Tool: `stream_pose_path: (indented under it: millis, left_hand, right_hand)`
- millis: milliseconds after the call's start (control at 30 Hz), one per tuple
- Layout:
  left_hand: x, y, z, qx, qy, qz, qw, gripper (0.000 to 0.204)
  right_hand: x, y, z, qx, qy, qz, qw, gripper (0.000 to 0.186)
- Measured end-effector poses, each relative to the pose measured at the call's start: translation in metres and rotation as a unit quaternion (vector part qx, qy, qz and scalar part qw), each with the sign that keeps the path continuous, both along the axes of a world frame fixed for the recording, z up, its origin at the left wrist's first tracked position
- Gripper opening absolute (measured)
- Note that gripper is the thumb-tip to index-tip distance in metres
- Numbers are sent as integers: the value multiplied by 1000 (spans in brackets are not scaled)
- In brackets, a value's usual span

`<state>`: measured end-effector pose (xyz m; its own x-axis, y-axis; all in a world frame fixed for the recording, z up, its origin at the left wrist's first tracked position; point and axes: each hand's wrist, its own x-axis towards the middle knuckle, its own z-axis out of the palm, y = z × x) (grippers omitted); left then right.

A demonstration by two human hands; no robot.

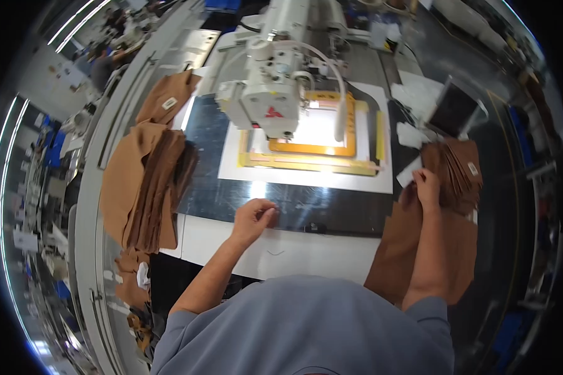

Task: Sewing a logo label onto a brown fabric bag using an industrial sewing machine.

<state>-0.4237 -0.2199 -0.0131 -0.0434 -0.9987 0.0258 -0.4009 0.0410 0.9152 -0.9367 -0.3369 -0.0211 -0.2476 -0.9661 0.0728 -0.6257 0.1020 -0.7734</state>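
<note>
The right hand point(428, 185) rested on a fanned stack of small brown fabric pieces point(456, 172) at the right of the sewing table point(331, 209), fingers pinching the nearest piece's edge. The pieces appeared light, limp and prone to sliding apart, so they were best taken one at a time by a corner. They were uniformly brown, and one bore a small pale label. The left hand point(254, 219) lay loosely curled on the table, holding nothing, before the sewing machine point(275, 87).
</note>
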Motion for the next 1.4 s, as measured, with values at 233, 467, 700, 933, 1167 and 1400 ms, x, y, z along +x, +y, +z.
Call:
stream_pose_path:
  millis: [233, 467, 700, 933, 1167, 1400]
  left_hand:
    - [-69, -16, 25, 71, 9, -76, 994, 37]
    - [-119, -24, 8, 129, 172, -112, 970, 57]
    - [-88, -7, 20, 193, 308, -40, 931, 25]
    - [-73, 7, 17, 134, 249, -101, 954, 31]
    - [-45, 7, 38, 108, 129, -28, 985, 21]
    - [-13, -7, 26, 151, 169, 48, 973, 18]
  right_hand:
    - [80, 36, 32, -102, 29, 115, 988, 16]
    - [210, 90, 59, -95, -80, 291, 949, 8]
    - [232, 101, 56, -81, -131, 307, 939, 9]
    - [250, 101, 75, -225, 40, 370, 901, 14]
    - [225, 100, 58, -2, -23, 360, 933, 19]
    - [217, 91, 50, 59, -67, 313, 946, 19]
